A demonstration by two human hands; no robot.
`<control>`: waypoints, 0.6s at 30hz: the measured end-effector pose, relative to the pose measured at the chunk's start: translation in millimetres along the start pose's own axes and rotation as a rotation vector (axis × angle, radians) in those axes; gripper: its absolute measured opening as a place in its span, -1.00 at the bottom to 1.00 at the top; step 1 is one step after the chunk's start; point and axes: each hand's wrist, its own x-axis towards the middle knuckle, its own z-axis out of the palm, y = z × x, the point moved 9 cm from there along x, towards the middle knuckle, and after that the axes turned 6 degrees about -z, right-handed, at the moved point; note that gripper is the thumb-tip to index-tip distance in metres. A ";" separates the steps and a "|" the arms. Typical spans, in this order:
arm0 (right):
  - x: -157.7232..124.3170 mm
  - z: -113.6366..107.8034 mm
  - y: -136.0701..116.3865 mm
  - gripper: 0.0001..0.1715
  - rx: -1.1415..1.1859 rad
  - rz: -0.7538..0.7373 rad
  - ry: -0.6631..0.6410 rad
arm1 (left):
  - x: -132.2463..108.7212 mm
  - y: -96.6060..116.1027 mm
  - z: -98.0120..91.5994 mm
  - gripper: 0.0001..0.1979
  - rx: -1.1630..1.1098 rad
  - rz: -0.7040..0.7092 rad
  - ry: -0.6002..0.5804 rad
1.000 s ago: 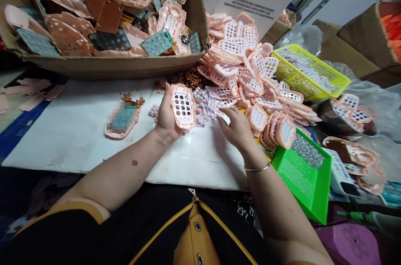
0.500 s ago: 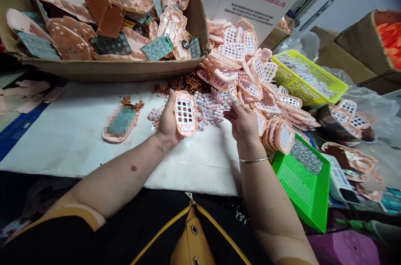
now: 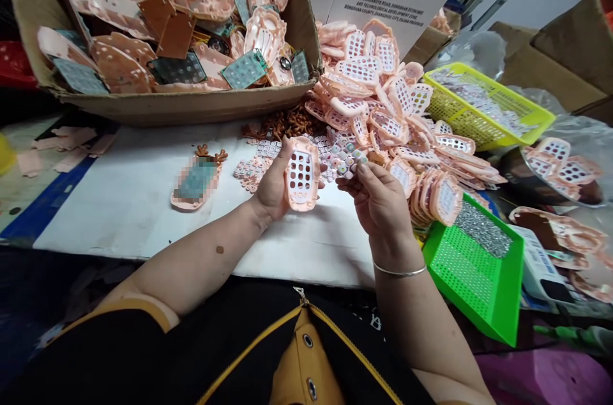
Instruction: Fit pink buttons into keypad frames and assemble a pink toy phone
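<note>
Pink shell [image 3: 302, 174] in left grip, keypad [image 3: 348, 161] in right

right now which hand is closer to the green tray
Right. The right hand holds a keypad strip just left of the green tray, near its upper corner. The left hand grips a pink shell farther left, beyond the right hand.

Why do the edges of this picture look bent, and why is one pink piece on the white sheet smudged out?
Head view: a wide lens bows the cardboard box and green tray toward the edges. The piece on the white sheet is pixelated. Lighting is even, shadows soft; the pink shell in the left hand is sharp.
</note>
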 end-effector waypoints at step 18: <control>-3.4 -8.8 -5.5 -0.55 -0.116 -0.014 -0.016 | -6.2 -17.0 12.0 -0.26 0.081 -0.253 -0.141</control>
